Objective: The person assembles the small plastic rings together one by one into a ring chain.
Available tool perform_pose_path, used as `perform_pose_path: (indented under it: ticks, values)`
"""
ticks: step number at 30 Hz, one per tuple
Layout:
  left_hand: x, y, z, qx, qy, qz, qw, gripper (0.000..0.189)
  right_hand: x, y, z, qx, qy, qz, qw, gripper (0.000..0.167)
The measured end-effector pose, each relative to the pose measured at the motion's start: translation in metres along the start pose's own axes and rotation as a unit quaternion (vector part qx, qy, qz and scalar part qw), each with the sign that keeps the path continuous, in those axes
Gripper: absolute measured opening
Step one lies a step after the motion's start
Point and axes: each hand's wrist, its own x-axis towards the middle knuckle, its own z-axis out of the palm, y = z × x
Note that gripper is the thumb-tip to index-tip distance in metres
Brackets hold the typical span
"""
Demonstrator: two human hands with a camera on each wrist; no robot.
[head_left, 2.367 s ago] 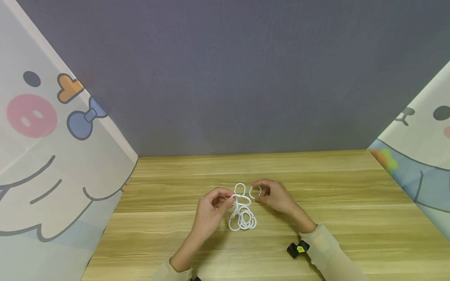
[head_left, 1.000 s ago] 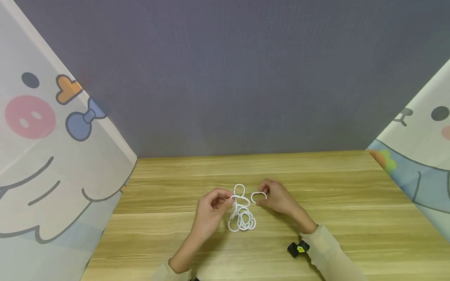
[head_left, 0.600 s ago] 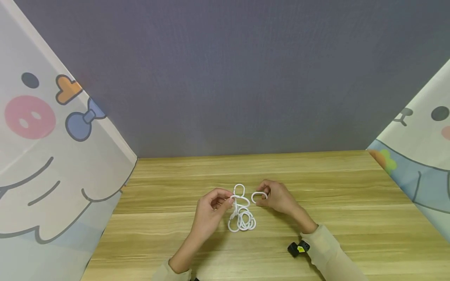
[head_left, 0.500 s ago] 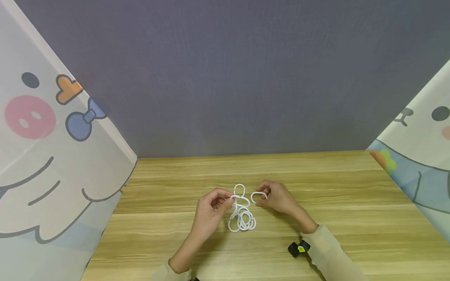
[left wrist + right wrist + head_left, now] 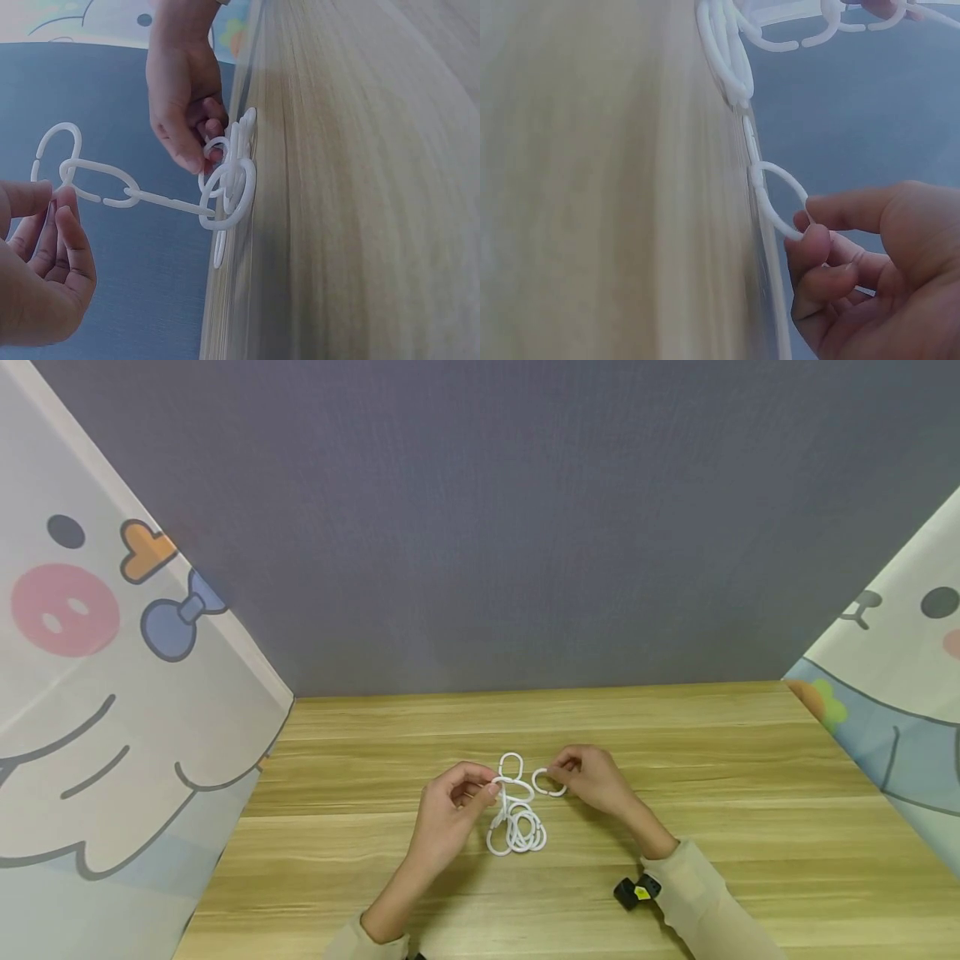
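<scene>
My left hand (image 5: 442,818) pinches a white plastic chain link between thumb and fingertips, holding one end of a chain up. In the left wrist view, joined oval links (image 5: 172,202) run from those fingertips down to a heap. On the table, the heap of overlapping links (image 5: 517,848) lies between the hands. To the right of the chain, my right hand (image 5: 594,781) pinches a separate link (image 5: 534,782) by its side. That link tilts up close over the wood in the right wrist view, its far end low by the table surface.
The wood-grain table (image 5: 337,877) reaches back to a grey upright panel (image 5: 480,527). Cartoon-printed panels stand at the left (image 5: 67,810) and right (image 5: 885,718). A black wrist camera (image 5: 636,892) sits by the right sleeve.
My right hand moved the single link slightly right, then turned it and shifted its fingertips on it, the link now a little further left. The left hand and chain have stayed in place.
</scene>
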Motion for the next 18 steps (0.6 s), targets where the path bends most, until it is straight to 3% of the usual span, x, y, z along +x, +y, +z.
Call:
perform_pose_path:
  ticks: [11,18]
  values:
    - [0.0,0.0,-0.001,0.003,-0.003,-0.001,1.0,0.005,0.0,-0.008,-0.004,0.103,-0.026,0.054,0.9929,0.006]
    - [0.0,-0.001,-0.001,0.004,-0.003,-0.004,1.0,0.006,0.001,-0.017,-0.01,0.147,-0.03,0.054,0.9872,0.04]
